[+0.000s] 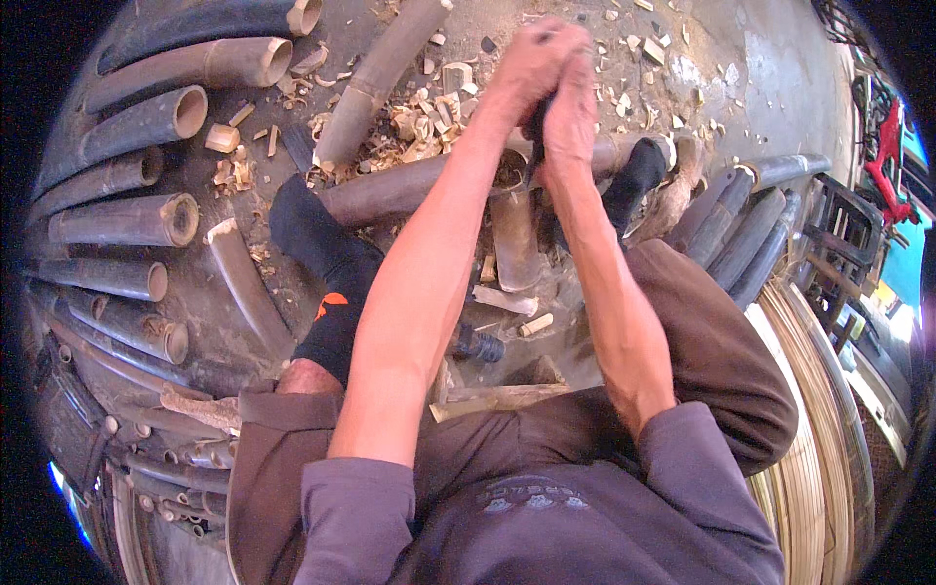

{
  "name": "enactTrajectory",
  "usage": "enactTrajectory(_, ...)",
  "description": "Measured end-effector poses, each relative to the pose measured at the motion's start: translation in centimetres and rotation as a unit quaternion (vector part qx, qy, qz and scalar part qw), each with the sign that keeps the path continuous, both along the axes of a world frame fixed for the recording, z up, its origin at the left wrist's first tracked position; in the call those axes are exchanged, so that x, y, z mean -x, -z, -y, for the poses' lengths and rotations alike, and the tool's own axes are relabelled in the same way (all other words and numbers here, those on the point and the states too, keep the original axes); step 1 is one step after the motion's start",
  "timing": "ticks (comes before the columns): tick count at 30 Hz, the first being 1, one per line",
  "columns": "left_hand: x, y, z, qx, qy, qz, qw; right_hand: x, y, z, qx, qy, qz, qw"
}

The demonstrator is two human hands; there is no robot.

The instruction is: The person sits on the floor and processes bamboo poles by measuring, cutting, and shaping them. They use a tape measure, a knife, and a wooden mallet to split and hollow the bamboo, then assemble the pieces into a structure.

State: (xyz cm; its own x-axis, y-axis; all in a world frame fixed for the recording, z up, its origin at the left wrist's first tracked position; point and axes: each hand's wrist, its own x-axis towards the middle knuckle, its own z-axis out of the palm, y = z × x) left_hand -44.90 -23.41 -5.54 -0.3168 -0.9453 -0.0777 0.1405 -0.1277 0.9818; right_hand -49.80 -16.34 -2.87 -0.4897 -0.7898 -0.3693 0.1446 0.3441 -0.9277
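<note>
Both my arms stretch forward, and my two hands meet over the bamboo. My left hand (533,66) is closed, its fingers pressed against the other hand. Right beside it, my right hand (571,117) is closed too, slightly blurred. Between them shows a narrow dark thing (534,132), mostly hidden, pointing down at the bamboo; its kind I cannot make out. Below the wrists a thick bamboo pole (395,188) lies crosswise. A split bamboo piece (514,239) extends from it toward me. My black-socked feet rest by the pole, the left foot (317,229) and the right foot (639,175).
Cut bamboo lengths (127,219) line the left side; another bamboo pole (375,83) lies ahead. Pale wood chips (424,122) litter the floor. On the right are more bamboo lengths (741,224), a bundle of pale strips (804,419) and a black crate (843,224).
</note>
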Motion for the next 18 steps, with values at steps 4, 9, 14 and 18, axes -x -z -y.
enactTrajectory(4,4.3,-0.7,-1.9,0.011,0.233,-0.012,0.972,1.4,2.5,-4.1,0.094,0.139,-0.062,0.984)
enactTrajectory(9,4.4,-2.1,-1.3,-0.022,0.312,0.017,0.95,0.0,-0.5,-3.1,0.132,0.181,0.015,0.975)
enactTrajectory(14,-3.3,1.0,0.9,-0.169,-0.045,-0.109,0.979,-3.9,-2.0,2.2,-0.065,-0.044,0.083,0.993)
enactTrajectory(18,-7.4,-0.7,-2.6,-0.09,-0.315,0.007,0.945,-4.7,-2.1,2.2,-0.108,-0.263,0.085,0.955)
